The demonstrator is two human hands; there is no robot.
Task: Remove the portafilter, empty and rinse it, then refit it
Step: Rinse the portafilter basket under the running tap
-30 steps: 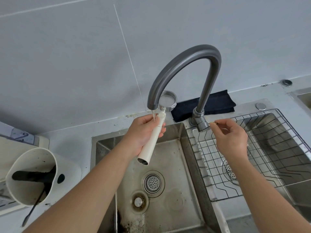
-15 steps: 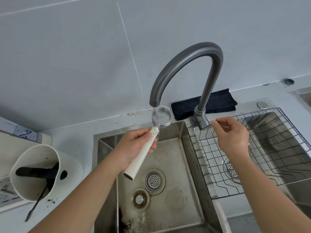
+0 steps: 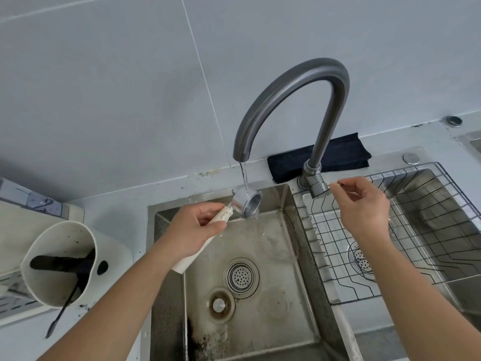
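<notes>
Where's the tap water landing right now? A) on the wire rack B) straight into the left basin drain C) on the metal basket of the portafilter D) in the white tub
C: the stream from the grey gooseneck tap hits the tilted metal portafilter basket, held by the left hand.

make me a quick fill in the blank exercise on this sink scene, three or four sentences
1. The portafilter is held by its white handle in the ____ hand.
2. Water from the faucet lands on the portafilter's metal ____.
3. The right hand is at the faucet's ____, beside the wire rack.
4. A folded ____ cloth lies behind the faucet.

Missing words: left; basket; lever; black
</notes>
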